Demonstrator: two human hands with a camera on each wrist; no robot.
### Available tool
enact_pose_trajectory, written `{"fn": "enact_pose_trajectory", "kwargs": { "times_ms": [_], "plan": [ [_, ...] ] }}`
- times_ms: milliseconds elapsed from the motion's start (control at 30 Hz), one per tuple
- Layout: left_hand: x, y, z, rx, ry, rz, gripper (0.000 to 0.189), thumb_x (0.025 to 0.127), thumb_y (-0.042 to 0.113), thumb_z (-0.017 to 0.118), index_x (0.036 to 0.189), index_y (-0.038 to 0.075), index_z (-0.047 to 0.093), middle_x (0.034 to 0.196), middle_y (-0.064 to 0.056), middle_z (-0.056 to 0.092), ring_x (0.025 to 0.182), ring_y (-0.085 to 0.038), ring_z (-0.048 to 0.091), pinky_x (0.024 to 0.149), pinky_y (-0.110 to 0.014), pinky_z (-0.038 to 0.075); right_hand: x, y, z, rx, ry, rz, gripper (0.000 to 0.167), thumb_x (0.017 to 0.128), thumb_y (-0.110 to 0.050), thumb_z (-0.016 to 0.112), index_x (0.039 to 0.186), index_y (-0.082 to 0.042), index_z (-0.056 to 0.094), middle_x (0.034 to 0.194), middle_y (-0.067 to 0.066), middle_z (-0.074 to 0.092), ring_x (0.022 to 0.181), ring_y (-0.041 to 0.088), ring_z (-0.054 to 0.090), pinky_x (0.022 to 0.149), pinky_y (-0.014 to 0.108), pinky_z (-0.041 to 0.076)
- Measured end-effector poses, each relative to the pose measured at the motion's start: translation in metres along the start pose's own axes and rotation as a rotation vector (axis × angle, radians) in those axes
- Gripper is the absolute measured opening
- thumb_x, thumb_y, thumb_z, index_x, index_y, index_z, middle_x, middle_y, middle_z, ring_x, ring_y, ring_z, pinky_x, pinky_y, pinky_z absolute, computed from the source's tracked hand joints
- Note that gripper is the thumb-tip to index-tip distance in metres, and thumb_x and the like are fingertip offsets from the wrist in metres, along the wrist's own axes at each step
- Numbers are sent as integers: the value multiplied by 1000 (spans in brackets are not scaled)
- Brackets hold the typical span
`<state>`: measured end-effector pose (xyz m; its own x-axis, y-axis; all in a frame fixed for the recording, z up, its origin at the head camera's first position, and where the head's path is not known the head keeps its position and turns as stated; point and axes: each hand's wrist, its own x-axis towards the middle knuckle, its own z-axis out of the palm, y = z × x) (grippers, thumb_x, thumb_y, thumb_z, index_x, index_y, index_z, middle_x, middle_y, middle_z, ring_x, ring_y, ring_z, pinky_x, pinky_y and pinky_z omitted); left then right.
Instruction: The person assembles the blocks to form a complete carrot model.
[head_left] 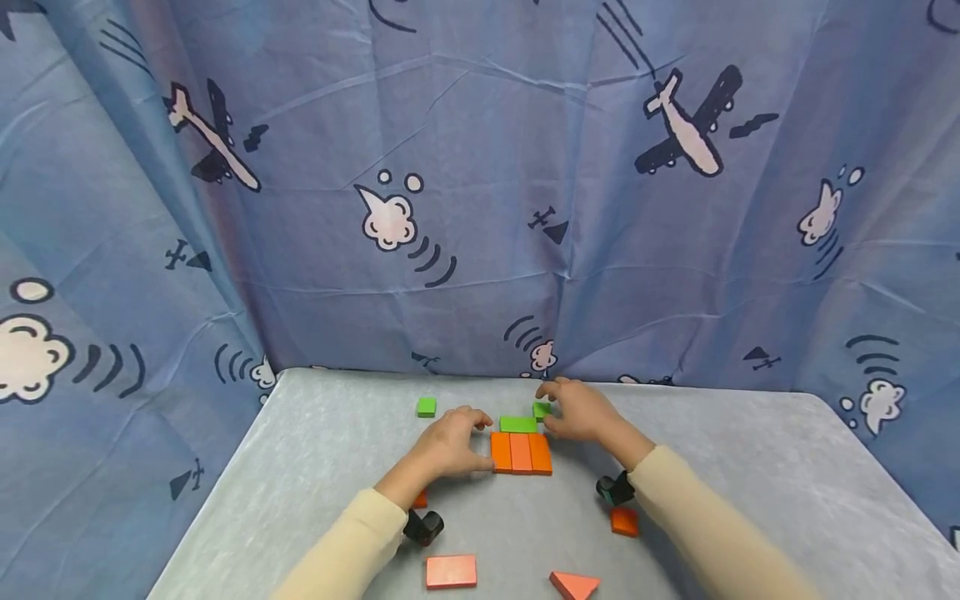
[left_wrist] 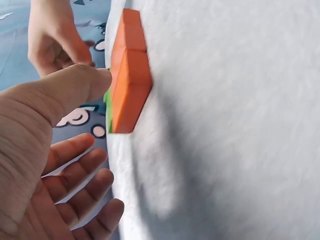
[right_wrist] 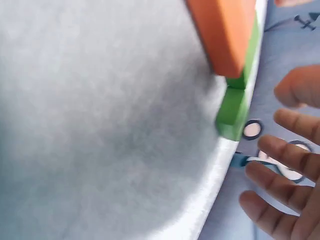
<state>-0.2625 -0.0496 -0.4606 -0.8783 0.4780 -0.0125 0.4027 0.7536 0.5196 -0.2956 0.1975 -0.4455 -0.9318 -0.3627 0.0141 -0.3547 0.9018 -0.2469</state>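
Three orange blocks (head_left: 521, 453) lie side by side as one flat group on the table. A flat green block (head_left: 518, 424) borders their far side, and a small green cube (head_left: 542, 411) sits at its right end. Beside the group's left edge is my left hand (head_left: 447, 443), its fingers spread and relaxed; the thumb is close to the near left corner, and I cannot tell if it touches. Around the green cube hovers my right hand (head_left: 581, 412), thumb and fingers parted. The right wrist view shows those fingers loosely bent, apart from the cube.
Another green cube (head_left: 427, 407) lies at the far left. Nearer are a pinkish-orange rectangle (head_left: 451, 572), a triangular block (head_left: 574, 585) and an orange block (head_left: 624, 522) by the right sleeve. One more orange piece (head_left: 421, 500) is partly hidden by the left wrist. A patterned curtain (head_left: 465, 208) hangs behind.
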Motion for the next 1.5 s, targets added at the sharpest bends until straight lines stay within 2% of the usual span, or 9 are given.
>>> {"fn": "enact_pose_trajectory", "kwargs": {
  "times_ms": [167,267,467,633,833,1033,1267,1500],
  "plan": [
    [2,-7,-18,-25,7,1,55,77,33,79,125,13,61,120,-3,61,109,-22,58,91,-39,49,-16,-5,-7,18,-25,-56,33,79,-26,72,109,-14,68,100,3,66,86,18,60,74,39,51],
    [5,-15,-30,-35,11,-22,54,78,32,78,126,13,61,122,-4,60,109,-23,58,90,-41,49,-23,-6,-7,23,-53,-52,34,78,-29,73,108,-14,68,98,3,65,84,17,58,74,38,50],
    [10,-38,-50,-7,33,-109,52,77,33,79,124,17,62,119,-2,59,107,-23,58,90,-42,48,-35,-8,-1,22,-87,-13,43,73,-34,79,109,-15,69,100,2,65,85,15,55,77,39,50],
    [12,-58,-61,43,20,-178,50,78,33,78,123,18,63,118,-3,58,108,-23,57,90,-43,48,-39,-11,5,35,-116,15,46,70,-35,82,109,-15,69,101,0,65,89,15,58,82,41,52],
    [17,-76,-63,36,-6,-240,47,78,28,78,122,16,64,118,-6,59,109,-24,56,93,-43,47,-39,-11,8,31,-117,34,45,69,-34,83,109,-18,69,100,-1,65,90,15,58,82,41,52],
    [24,-88,-59,29,-5,-234,43,76,23,79,117,14,68,114,-5,64,107,-22,58,94,-41,47,-39,-10,11,26,-95,21,44,68,-34,84,107,-19,69,99,-1,64,90,15,58,81,41,52],
    [30,-91,-57,29,4,-233,37,75,22,80,110,14,70,111,-3,66,104,-20,60,94,-40,47,-40,-11,10,16,-80,6,43,68,-31,84,106,-17,68,98,1,65,88,16,57,78,41,51],
    [31,-87,-58,19,-17,-239,32,76,20,80,105,13,70,104,-3,65,97,-18,59,90,-38,49,-40,-14,9,13,-87,21,43,67,-30,84,105,-16,68,96,1,64,86,16,57,76,41,50]
  ]
}}
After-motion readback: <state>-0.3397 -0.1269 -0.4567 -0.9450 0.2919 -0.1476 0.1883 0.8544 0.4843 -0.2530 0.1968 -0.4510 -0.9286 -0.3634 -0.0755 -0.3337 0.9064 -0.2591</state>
